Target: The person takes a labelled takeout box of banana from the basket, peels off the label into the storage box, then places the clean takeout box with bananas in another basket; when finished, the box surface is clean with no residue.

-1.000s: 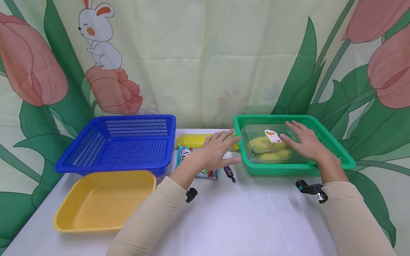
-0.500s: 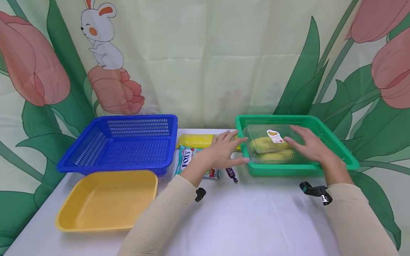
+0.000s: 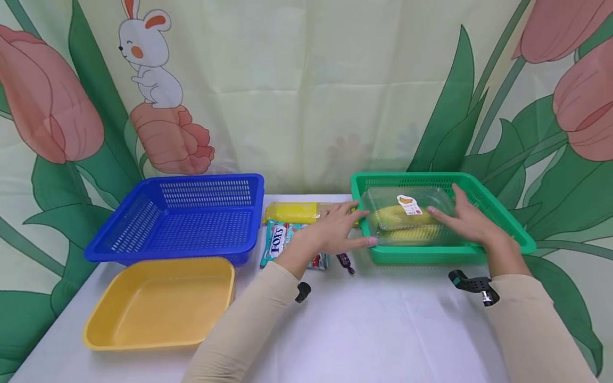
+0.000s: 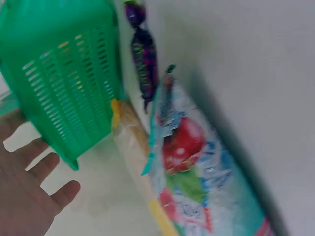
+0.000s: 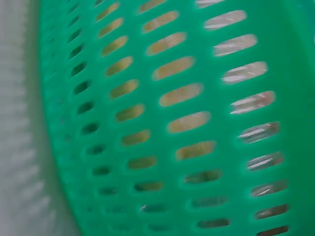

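Note:
A clear plastic box (image 3: 375,226) with yellow contents, corn-like in look, and a banana sticker (image 3: 409,205) lies in the green basket (image 3: 498,234). My left hand (image 3: 335,231), fingers spread, has its fingertips right at the basket's left rim. In the left wrist view, that hand (image 4: 29,191) is beside the slotted green wall (image 4: 74,73). At the box's right end is my right hand (image 3: 471,218), its thumb over the lid and its fingers extended behind. Only the slotted basket wall (image 5: 147,123) fills the right wrist view; the hand is out of that frame.
Between the baskets lie a teal Fox's candy bag (image 3: 276,242), a long yellow packet (image 3: 292,211) and a purple wrapped candy (image 3: 345,261). A blue basket (image 3: 206,229) stands at the left, with a yellow tray (image 3: 158,303) in front. A printed curtain (image 3: 287,106) hangs behind.
My left hand has moved right, towards the green basket's rim. My right hand has shifted slightly right along the box, its thumb still over the lid. The box stays in the basket.

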Tool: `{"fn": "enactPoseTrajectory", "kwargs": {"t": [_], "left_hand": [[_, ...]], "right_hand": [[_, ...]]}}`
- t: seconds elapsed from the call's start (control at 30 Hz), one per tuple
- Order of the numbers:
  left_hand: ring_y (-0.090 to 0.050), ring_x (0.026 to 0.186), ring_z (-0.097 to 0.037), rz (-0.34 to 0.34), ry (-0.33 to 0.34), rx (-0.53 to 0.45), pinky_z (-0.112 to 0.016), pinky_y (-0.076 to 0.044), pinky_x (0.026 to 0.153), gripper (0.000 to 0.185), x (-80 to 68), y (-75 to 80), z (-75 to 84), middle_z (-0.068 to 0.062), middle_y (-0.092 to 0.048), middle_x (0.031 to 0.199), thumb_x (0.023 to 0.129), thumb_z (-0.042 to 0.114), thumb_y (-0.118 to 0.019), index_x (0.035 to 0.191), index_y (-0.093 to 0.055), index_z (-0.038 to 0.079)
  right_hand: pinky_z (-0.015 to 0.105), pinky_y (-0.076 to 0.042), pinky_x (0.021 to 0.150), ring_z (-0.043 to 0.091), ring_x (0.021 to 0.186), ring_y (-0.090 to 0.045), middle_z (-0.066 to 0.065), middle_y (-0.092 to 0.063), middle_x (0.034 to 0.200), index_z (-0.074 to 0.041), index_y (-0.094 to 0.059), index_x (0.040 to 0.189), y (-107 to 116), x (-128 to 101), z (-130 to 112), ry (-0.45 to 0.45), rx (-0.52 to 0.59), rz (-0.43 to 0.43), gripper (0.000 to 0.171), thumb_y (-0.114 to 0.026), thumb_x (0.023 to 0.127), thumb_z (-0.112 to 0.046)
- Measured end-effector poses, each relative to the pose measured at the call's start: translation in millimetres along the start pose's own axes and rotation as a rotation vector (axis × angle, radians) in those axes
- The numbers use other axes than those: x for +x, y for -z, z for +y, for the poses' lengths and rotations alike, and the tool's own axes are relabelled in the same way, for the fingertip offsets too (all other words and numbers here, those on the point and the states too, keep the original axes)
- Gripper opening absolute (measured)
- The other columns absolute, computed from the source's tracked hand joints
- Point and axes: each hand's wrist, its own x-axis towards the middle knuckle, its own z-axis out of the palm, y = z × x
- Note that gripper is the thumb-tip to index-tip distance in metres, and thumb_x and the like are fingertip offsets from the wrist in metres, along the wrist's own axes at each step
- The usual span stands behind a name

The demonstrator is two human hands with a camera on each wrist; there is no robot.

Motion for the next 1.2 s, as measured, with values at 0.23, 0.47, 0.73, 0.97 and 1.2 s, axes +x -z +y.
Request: {"fn": "enactPoseTrajectory", "kwargs": {"t": [0.23, 0.47, 0.73, 0.97, 1.2], "left_hand": [[-0.02, 0.156, -0.028, 0.032, 0.018, -0.054, -0.066, -0.023, 0.121, 0.088, 3.7, -9.5, -2.5, -0.001, -0.019, 0.171, 0.092, 0.079, -0.047, 0.163, -0.029, 0.029], [-0.024, 0.154, -0.03, 0.029, 0.026, 0.083, -0.06, -0.031, 0.118, 0.092, 3.9, -5.2, 0.3, -0.001, -0.02, 0.171, 0.093, 0.081, -0.042, 0.163, -0.028, 0.025], [-0.024, 0.155, -0.03, 0.013, 0.02, 0.084, -0.059, -0.03, 0.12, 0.091, 3.4, -4.2, -2.1, -0.004, -0.02, 0.171, 0.093, 0.081, -0.041, 0.162, -0.03, 0.024], [-0.034, 0.147, -0.025, 0.032, 0.02, 0.073, -0.052, -0.037, 0.115, 0.091, 8.5, -5.2, -6.0, 0.0, -0.034, 0.163, 0.088, 0.085, -0.046, 0.158, -0.038, 0.026], [-0.038, 0.14, -0.023, 0.047, 0.03, 0.088, -0.049, -0.039, 0.107, 0.091, 7.9, -5.1, -5.5, 0.002, -0.038, 0.158, 0.086, 0.087, -0.046, 0.154, -0.041, 0.026]], "right_hand": [[0.081, -0.024, 0.106, 0.069, 0.14, -0.017, 0.047, -0.003, 0.158, 0.003, 0.024, 0.156, 2, -4, 5, -0.038, -0.054, -0.019, 0.103, -0.035, 0.105, -0.063], [0.079, -0.032, 0.103, 0.064, 0.14, -0.025, 0.044, -0.02, 0.157, 0.005, -0.008, 0.162, 5, 0, 6, -0.064, -0.013, 0.087, 0.094, -0.035, 0.104, -0.064], [0.072, -0.037, 0.103, 0.058, 0.141, -0.029, 0.038, -0.016, 0.161, -0.014, -0.005, 0.166, 8, -6, 12, -0.015, 0.236, 0.065, 0.082, -0.041, 0.106, -0.057], [0.053, -0.046, 0.091, 0.05, 0.132, -0.034, 0.037, -0.02, 0.16, -0.02, -0.013, 0.166, 9, -16, 7, 0.021, 0.286, 0.176, 0.071, -0.043, 0.109, -0.047], [0.059, -0.042, 0.095, 0.047, 0.137, -0.029, 0.032, -0.021, 0.163, -0.029, -0.017, 0.166, 14, -21, -7, -0.007, 0.296, 0.223, 0.071, -0.044, 0.105, -0.055]]}}
